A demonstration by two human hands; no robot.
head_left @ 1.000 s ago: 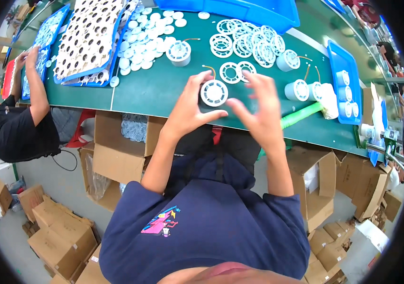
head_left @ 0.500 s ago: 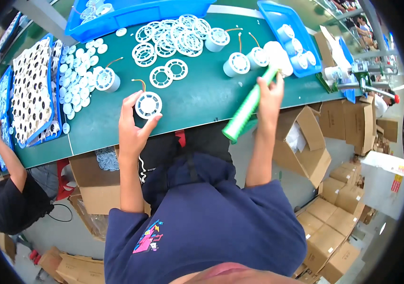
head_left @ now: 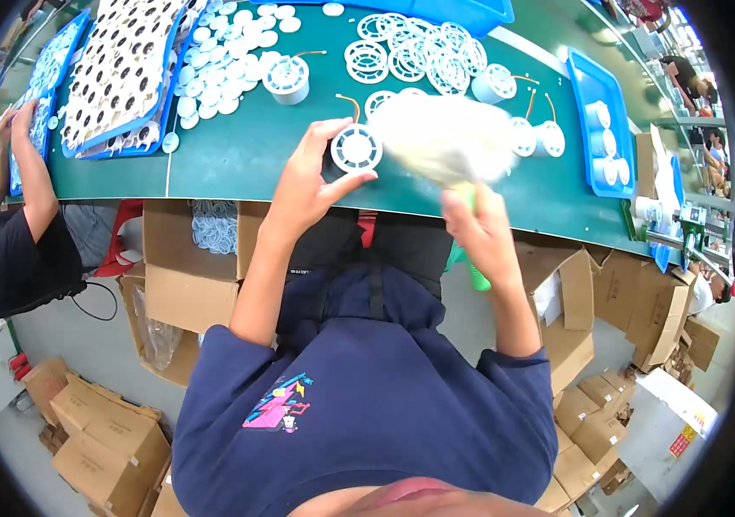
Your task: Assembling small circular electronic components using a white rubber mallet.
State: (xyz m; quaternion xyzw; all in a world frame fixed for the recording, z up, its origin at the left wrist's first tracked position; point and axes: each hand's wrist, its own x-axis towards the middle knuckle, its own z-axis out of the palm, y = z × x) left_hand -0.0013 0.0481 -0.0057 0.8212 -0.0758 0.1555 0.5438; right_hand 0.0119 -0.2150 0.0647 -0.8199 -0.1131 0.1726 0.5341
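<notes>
**Unit (head_left: 357,148) in the left hand (head_left: 310,178), mallet (head_left: 448,138) in the right hand (head_left: 480,226)**

The unit, white and round, stands at the near side of the green table (head_left: 242,177), with its slotted face up. The left hand's grip is curved around it, fingers on the left side and thumb along the near edge. An orange wire (head_left: 349,105) comes out at the far side, away from this hand. The right hand's grip is closed around the green handle (head_left: 479,277) of the mallet. The mallet's pale head is blurred and appears close to the right edge of the unit; I cannot tell whether the two touch.

In my judgement, the step in hand is the mallet work on this unit, with the left hand steadying it. I cannot tell if the head is rising or falling. The next move calls for the unit to be kept upright, the thumb and fingers to be clear of its face, and any stroke to land flat and centred, not on the wire.

Beyond the mallet's head lies a heap of rings (head_left: 420,53). Another unit (head_left: 287,79) stands near the pile of discs (head_left: 231,53), to the left. At the right, a blue tray (head_left: 585,96) carries more such units.
</notes>
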